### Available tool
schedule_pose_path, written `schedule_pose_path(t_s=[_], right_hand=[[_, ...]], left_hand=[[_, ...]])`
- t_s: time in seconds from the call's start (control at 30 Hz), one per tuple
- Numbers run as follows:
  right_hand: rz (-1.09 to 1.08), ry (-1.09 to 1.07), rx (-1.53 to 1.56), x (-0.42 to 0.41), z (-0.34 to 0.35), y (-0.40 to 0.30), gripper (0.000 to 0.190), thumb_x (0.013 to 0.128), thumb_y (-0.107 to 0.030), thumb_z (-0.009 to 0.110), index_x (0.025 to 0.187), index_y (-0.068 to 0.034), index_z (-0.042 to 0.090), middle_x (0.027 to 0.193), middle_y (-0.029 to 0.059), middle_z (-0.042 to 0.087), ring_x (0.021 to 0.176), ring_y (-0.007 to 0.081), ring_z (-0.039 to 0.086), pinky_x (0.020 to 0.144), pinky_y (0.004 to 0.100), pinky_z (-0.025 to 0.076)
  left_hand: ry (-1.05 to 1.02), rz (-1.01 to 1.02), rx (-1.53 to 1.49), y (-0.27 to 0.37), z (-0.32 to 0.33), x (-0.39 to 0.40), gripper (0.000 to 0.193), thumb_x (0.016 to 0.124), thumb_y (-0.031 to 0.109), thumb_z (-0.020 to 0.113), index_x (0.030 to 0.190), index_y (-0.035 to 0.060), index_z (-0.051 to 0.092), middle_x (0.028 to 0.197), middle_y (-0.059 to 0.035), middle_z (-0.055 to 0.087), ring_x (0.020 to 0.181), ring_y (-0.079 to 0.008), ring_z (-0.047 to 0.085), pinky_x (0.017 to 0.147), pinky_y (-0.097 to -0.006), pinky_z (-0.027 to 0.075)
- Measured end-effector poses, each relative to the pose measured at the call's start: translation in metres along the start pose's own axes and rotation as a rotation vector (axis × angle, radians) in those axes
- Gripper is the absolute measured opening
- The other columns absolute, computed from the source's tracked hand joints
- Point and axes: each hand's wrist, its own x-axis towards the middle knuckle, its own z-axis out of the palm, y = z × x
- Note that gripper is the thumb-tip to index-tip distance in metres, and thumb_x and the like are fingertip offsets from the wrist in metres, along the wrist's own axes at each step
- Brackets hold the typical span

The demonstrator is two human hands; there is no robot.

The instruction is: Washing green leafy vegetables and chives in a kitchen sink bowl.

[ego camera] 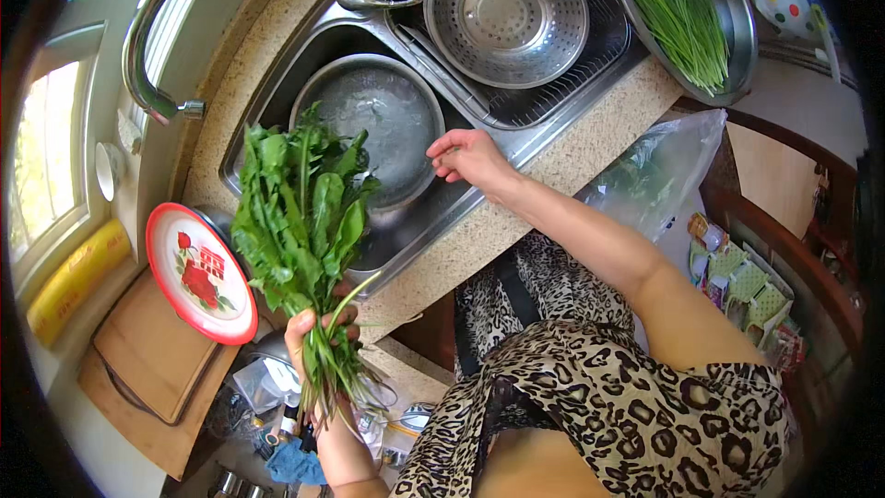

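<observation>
My left hand grips a bunch of leafy greens around its stems. The leaves point up over the near left part of the sink, and the thin stem ends hang below my fist. Beyond the leaves, a round metal basin with water in it stands in the left sink bowl; the leaves cover part of its rim. My right hand hovers by the basin's right rim, its fingers loosely bent and nothing clearly held.
A steel colander sits on a wire rack over the right bowl. Beyond it, a metal bowl holds long green stalks. The faucet arches at left. A red-rimmed plate leans near cutting boards. A plastic bag hangs right.
</observation>
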Motion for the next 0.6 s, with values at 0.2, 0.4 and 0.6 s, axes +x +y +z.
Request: schedule_pose_path(t_s=[0.2,0.4,0.6], right_hand=[[0.006,0.025,-0.187,0.029,0.023,0.003,0.019,0.078,-0.002,0.051,0.087,0.0,0.068,0.078,0.009,0.066,0.07,0.0134,0.062,0.058,0.0268,0.049],[0.149,0.106,-0.238,0.107,0.043,0.04,0.018,0.072,-0.005,0.06,0.087,-0.001,0.069,0.079,0.0163,0.069,0.081,0.0258,0.068,0.072,0.0379,0.052],[-0.185,0.406,-0.69,0.166,0.064,0.06,0.033,0.075,-0.002,0.056,0.108,-0.003,0.062,0.103,0.0251,0.064,0.097,0.039,0.063,0.084,0.0429,0.049]], left_hand=[[0.059,0.131,0.037,-0.002,0.026,-0.027,0.057,0.073,0.01,0.063,0.122,-0.0059,0.04,0.096,-0.0069,0.047,0.064,-0.0094,0.043,0.051,-0.0218,0.041],[-0.043,0.135,0.088,0.013,0.033,-0.034,0.066,0.067,0.012,0.067,0.122,-0.0087,0.039,0.098,-0.0075,0.049,0.059,-0.009,0.043,0.046,-0.0211,0.039],[-0.041,0.134,0.1,0.033,0.019,-0.05,0.07,0.065,0.009,0.07,0.127,-0.0014,0.039,0.095,-0.0091,0.049,0.057,-0.0123,0.044,0.043,-0.0244,0.041]])
